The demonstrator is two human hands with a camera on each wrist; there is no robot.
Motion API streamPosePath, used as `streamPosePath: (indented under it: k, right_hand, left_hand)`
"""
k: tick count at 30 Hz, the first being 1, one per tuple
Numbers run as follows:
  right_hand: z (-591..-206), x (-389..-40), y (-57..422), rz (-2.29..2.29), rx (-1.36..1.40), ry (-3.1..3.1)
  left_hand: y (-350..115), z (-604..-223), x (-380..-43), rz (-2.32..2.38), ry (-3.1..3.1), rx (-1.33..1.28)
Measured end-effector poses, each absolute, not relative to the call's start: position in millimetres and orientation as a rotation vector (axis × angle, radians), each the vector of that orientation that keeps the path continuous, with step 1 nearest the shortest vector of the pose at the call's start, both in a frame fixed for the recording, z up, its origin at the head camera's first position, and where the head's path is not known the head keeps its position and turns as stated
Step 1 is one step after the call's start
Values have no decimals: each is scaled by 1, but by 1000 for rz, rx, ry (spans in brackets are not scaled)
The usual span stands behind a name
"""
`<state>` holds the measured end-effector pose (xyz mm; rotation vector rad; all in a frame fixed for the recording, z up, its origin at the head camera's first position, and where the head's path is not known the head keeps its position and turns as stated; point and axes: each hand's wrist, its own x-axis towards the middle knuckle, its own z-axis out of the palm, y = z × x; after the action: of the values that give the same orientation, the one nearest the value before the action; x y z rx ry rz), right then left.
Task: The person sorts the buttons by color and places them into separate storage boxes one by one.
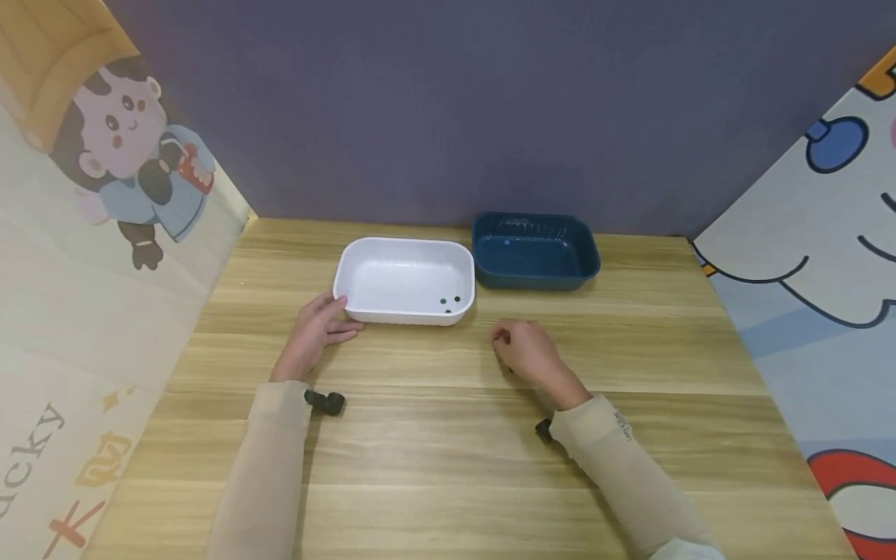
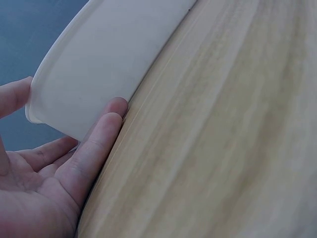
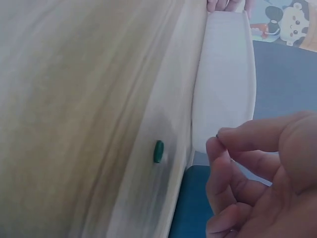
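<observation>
At the near left corner of the white plastic box [image 1: 402, 319], my left hand [image 1: 316, 336] holds the box, a finger at the rim and the thumb low against its outer wall [image 2: 119, 49]. Several small dark green beads [image 1: 443, 301] lie inside the box at its right end. My right hand [image 1: 528, 354] is over the table in front of the two boxes. Its thumb and index fingertips pinch a tiny dark piece [image 3: 217, 136], mostly hidden between them. A green bead [image 3: 158, 151] shows on the table near that hand in the right wrist view.
A dark blue plastic box [image 1: 535, 281] stands against the white box's right side, with a small pale spot [image 1: 507, 243] inside. Behind both rises a grey-blue panel [image 1: 434, 117]. Printed cartoon walls [image 1: 140, 179] flank the wood-grain table [image 1: 434, 467].
</observation>
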<state>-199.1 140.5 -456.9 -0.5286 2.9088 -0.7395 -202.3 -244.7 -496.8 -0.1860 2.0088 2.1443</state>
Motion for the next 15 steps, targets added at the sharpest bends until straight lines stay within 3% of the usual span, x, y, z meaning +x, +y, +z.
streamPosePath:
  k: [15]
  right_hand:
    - [-443, -209, 135, -1159, -353, 2754]
  left_hand:
    - [-245, -501, -205, 2148, 2005, -219]
